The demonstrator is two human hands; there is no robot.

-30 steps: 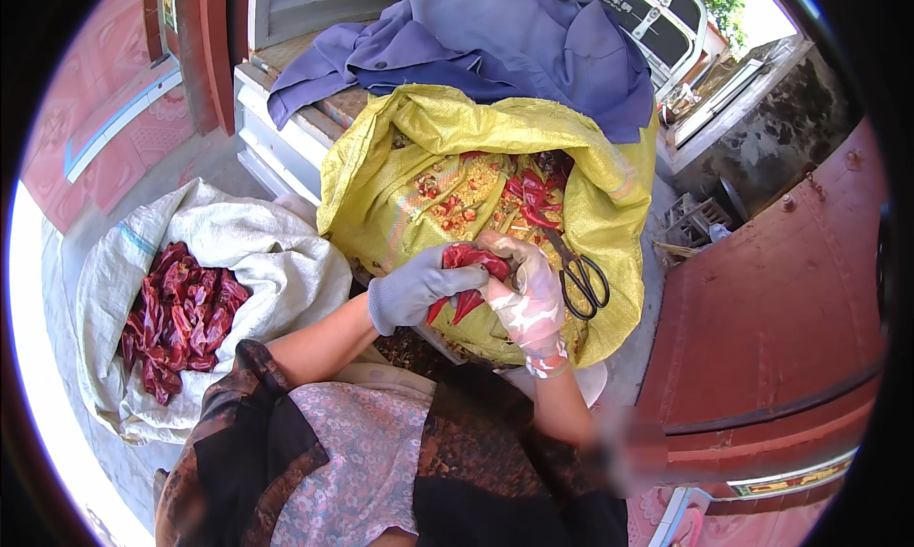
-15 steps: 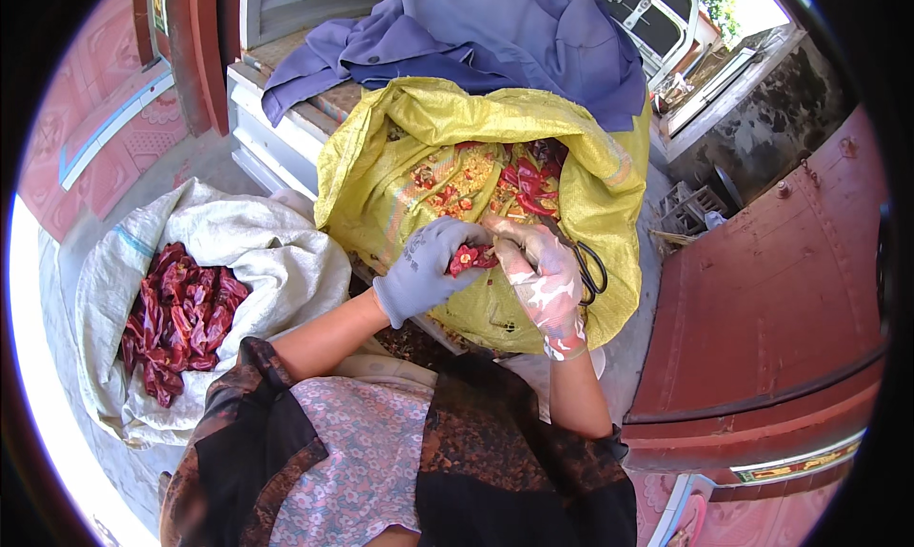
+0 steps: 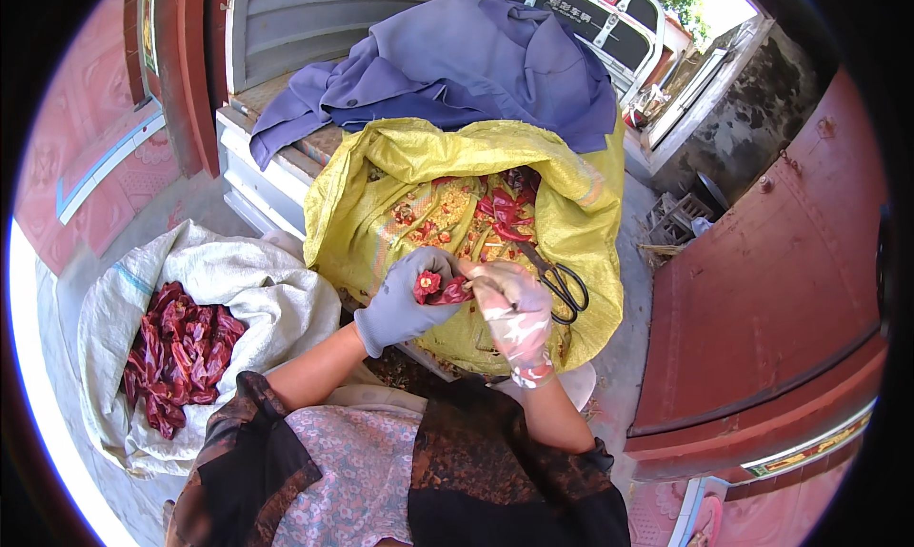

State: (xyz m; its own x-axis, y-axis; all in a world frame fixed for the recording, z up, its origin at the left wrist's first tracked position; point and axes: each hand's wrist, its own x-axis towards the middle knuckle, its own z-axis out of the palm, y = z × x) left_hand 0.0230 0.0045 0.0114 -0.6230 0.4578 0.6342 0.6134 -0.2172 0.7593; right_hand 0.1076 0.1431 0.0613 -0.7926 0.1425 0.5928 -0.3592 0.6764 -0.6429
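My left hand (image 3: 405, 297), in a grey glove, is closed around dried red chili peppers (image 3: 447, 292). One of them shows a pale round end. My right hand (image 3: 514, 309), in a pink and white camouflage glove, pinches at the tip of a pepper where it sticks out of the left glove. Both hands are over the near edge of an open yellow woven sack (image 3: 381, 152). Inside the sack are yellow seeds (image 3: 447, 209), bits of chili and larger red chili pieces (image 3: 505, 212). Black-handled scissors (image 3: 564, 295) lie in the sack beside my right hand.
To the left, a white woven sack (image 3: 252, 276) holds a heap of dried red chilies (image 3: 181, 347). Behind the yellow sack, a blue-purple jacket (image 3: 476, 57) is draped over a truck bed (image 3: 286, 180). A dark red metal door (image 3: 762, 290) stands at the right.
The view has shifted, so the sacks sit lower in it. My hands have moved a little apart from the scissors, which show more fully. The peppers in my left glove are more exposed.
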